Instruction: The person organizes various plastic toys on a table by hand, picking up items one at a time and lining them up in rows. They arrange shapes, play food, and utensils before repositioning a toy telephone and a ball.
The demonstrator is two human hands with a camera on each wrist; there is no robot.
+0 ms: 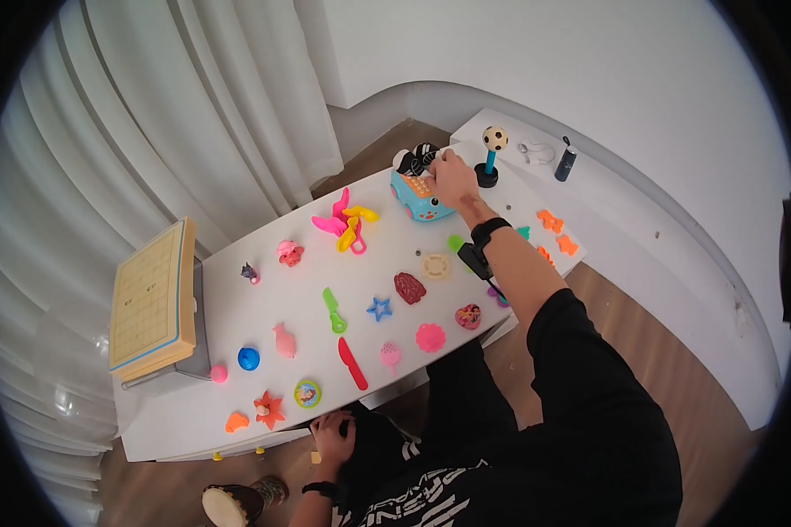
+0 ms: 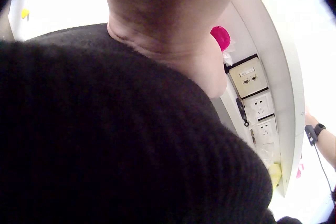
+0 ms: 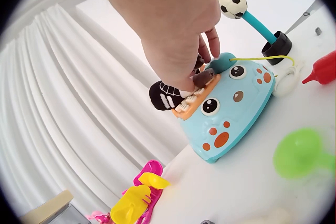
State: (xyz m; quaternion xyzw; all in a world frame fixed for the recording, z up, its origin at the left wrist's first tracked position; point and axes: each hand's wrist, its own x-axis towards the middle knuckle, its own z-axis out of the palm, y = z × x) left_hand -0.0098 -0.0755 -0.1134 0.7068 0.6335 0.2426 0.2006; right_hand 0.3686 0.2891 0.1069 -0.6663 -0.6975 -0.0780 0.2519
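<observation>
My right hand [image 1: 455, 182] [image 3: 184, 40] is over the orange keypad of a light blue toy phone [image 1: 426, 209] [image 3: 236, 103] with eyes and paw prints. Its fingers bend down at the keys; dark shapes at the fingertips are too shadowed to identify. Beside the keypad is a black item with white stripes [image 3: 167, 97]. My left hand [image 1: 332, 439] rests on my dark-clothed leg by the table's near edge, fingers loosely bent, with no held thing visible. In the left wrist view only part of the left hand [image 2: 202, 69] shows, its fingers hidden.
A football-topped stand [image 1: 490, 158] is right of the phone. Pink and yellow toys [image 1: 347, 224] lie to its left. Small toys, a green knife [image 1: 334, 312] and a red knife [image 1: 352, 364] are spread over the white table [image 1: 228, 329]. A board box [image 1: 154, 294] stands at the left end.
</observation>
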